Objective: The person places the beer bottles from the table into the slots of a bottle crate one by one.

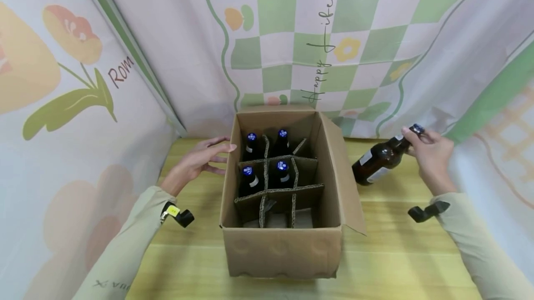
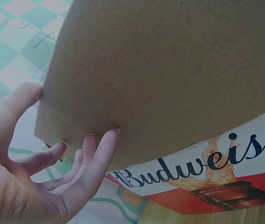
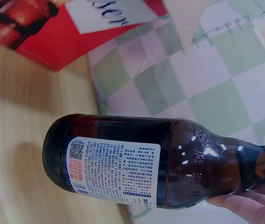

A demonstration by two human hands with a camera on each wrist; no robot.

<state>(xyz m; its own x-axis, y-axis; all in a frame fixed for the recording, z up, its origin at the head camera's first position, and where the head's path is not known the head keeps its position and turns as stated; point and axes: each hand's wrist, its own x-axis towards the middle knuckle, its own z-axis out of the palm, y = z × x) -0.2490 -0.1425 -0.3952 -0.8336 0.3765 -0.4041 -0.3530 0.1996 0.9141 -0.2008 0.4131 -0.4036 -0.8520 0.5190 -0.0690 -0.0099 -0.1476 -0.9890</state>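
A cardboard box (image 1: 281, 251) stands with its top open, split into compartments by cardboard dividers (image 1: 306, 192). Several brown bottles with blue caps, such as this one (image 1: 282, 166), stand upright in its left and middle columns. My left hand (image 1: 200, 158) touches the box's left side with spread fingers, and its fingertips rest on the cardboard in the left wrist view. To the right of the box, my right hand (image 1: 431, 154) grips a beer bottle (image 1: 378, 161) by the neck. That bottle tilts, base toward the box, with a white label (image 3: 114, 170) showing in the right wrist view.
The box's right flap (image 1: 344, 175) is folded outward between box and held bottle. A wooden table (image 1: 192, 253) lies beneath. Behind hangs a green-checked curtain (image 1: 319, 54), with printed fabric (image 1: 83, 161) at the left. The box's outer side bears Budweiser lettering (image 2: 170, 172).
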